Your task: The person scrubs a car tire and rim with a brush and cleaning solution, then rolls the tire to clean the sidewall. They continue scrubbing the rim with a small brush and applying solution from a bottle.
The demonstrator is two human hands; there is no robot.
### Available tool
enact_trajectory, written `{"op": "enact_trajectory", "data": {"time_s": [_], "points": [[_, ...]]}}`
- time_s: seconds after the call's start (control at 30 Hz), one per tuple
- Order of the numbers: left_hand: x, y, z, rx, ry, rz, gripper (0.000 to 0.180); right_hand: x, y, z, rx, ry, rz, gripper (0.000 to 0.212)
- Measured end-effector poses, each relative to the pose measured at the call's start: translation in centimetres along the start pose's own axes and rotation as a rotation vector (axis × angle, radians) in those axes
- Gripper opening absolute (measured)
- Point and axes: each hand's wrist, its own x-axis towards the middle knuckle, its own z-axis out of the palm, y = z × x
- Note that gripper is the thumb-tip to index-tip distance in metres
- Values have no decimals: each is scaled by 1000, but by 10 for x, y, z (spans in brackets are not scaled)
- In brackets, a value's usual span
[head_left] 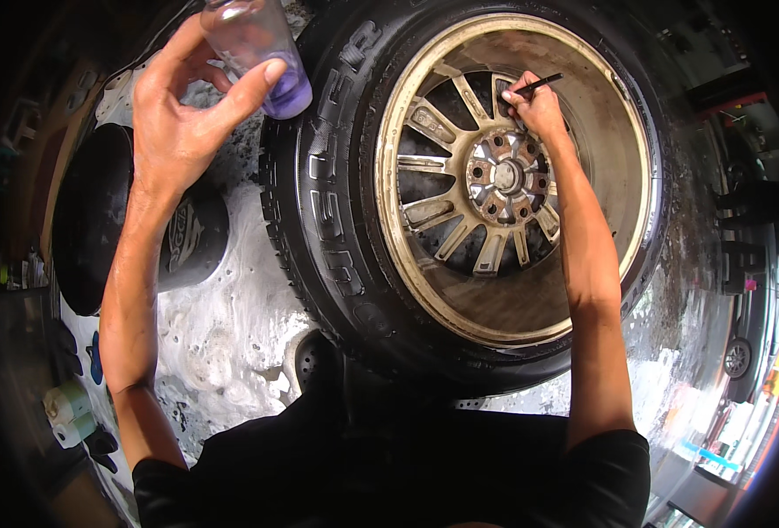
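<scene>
My left hand (176, 128) grips a clear container (253, 40) with purple liquid in its lower part, held up beside the tire; its top is cut off by the frame edge. My right hand (537, 110) reaches inside the dirty alloy wheel (505, 180) and pinches a thin black-handled brush (546, 83). The brush's dark tip sits by an upper spoke, partly covered by my fingers. Rusty patches and brown grime mark the hub and barrel. Around the wheel is a black tire (323, 189), lying on its side and tilted, with the spokes facing me.
A black bucket (197, 242) stands at the left beside a round black shape (95, 220). White foam (231, 330) coats the wet ground. My dark shoe (314, 361) is close to the tire. Farther left is a jug (70, 414); a parked car (746, 334) is at the far right.
</scene>
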Motion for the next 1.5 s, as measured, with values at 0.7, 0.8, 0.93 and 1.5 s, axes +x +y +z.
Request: {"op": "enact_trajectory", "data": {"time_s": [0.7, 0.8, 0.93, 1.5], "points": [[-2, -3, 0, 6, 19, 10, 48, -10, -14, -15, 32, -100, 97, 17], [-6, -2, -5, 17, 17, -13, 48, -13, -25, -34, 17, -27, 17, 14], [-3, 2, -3, -31, 38, 36, 49, -25, 25, -53, -297, 300, -118, 18], [-3, 8, 4, -14, 17, 19, 50, -30, 56, -38, -184, 315, -34, 19]]}}
